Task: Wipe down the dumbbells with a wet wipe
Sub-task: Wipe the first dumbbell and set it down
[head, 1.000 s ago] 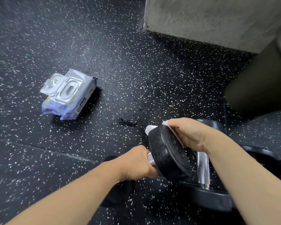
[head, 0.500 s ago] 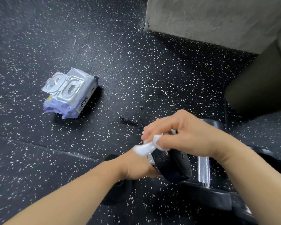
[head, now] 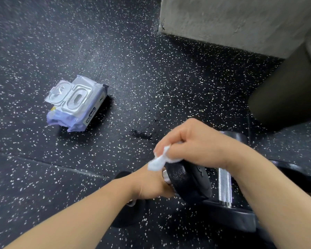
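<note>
Your left hand (head: 149, 184) grips the knurled metal handle of the black round-plated dumbbell (head: 188, 184) tilted up off the speckled black rubber floor (head: 151, 78), while your right hand (head: 196, 144) pinches a crumpled white wet wipe (head: 158, 161) against its raised plate's top edge — the lilac wipe pack (head: 77, 105), lid open, lies well apart to the left.

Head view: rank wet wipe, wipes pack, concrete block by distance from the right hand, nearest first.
From the right hand:
1. Wet wipe: bunched in its fingers, on the raised dumbbell's end.
2. Wipes pack: on the floor, up and to the left, lid open.
3. Concrete block: top of frame, beyond the hand.
</note>
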The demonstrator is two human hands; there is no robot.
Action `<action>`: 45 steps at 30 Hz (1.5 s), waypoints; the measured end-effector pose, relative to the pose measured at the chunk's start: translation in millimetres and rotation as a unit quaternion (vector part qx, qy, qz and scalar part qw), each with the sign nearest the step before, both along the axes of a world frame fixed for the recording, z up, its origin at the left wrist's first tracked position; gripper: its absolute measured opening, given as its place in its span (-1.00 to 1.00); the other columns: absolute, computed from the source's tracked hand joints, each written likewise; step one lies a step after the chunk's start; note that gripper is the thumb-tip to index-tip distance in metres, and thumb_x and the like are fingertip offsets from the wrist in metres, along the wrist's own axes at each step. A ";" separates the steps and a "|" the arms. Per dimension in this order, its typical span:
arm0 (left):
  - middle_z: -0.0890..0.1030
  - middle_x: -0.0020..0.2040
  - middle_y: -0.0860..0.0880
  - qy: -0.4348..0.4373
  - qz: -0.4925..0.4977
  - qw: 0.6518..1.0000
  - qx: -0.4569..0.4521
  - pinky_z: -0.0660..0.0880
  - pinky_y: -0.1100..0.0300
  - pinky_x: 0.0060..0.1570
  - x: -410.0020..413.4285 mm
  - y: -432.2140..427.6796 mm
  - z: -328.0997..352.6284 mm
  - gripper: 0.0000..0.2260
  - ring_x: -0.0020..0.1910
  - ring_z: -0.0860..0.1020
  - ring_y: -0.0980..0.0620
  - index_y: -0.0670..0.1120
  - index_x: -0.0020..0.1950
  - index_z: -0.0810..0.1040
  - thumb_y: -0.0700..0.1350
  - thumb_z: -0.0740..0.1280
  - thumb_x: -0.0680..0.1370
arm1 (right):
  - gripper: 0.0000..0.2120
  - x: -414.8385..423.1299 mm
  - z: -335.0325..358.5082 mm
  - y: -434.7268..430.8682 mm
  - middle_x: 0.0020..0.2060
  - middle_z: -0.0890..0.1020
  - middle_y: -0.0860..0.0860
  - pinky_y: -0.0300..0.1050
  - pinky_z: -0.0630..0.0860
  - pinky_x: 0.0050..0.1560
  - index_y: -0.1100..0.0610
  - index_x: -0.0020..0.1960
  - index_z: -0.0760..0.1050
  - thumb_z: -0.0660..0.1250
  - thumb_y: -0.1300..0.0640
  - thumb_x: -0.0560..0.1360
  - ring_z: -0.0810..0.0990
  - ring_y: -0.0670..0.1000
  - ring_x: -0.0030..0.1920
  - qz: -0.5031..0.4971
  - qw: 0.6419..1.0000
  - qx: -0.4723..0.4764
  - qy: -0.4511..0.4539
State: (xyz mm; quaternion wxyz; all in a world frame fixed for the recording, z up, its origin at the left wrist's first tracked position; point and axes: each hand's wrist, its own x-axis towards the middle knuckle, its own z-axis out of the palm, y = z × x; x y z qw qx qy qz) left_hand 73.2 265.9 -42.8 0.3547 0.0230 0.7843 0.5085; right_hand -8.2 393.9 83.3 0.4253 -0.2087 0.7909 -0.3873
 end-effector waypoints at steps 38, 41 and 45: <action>0.16 -0.46 -0.11 -0.004 0.169 0.984 0.049 0.04 0.06 -0.43 -6.8 -13.9 -2.5 -0.72 -0.43 0.13 -0.04 -0.15 -0.43 0.11 -0.21 0.26 0.18 | -0.79 13.1 -39.5 44.7 -0.15 0.71 -0.02 -0.13 0.56 -0.07 -0.07 -0.04 0.63 0.27 0.18 0.59 0.63 -0.09 -0.16 -0.401 0.900 -0.078 0.150; 0.14 -0.48 -0.02 0.008 0.183 0.981 0.056 0.02 0.13 -0.44 -5.8 -12.8 -0.9 -0.69 -0.45 0.09 0.02 -0.05 -0.44 0.07 -0.22 0.25 0.17 | -0.73 19.8 -37.2 27.4 -0.16 0.70 -0.19 -0.41 0.46 -0.17 -0.09 -0.09 0.63 0.26 0.24 0.57 0.60 -0.27 -0.20 -0.345 0.923 -0.111 0.126; 0.12 -0.46 -0.04 0.008 0.182 0.981 0.070 0.00 0.10 -0.42 -5.3 -14.6 -2.0 -0.69 -0.44 0.07 0.02 -0.04 -0.44 0.07 -0.24 0.24 0.18 | -0.79 24.3 -42.2 22.2 0.05 0.60 -0.10 -0.43 0.41 -0.03 -0.08 -0.15 0.66 0.31 0.16 0.55 0.56 -0.24 -0.04 -0.277 0.957 -0.047 0.070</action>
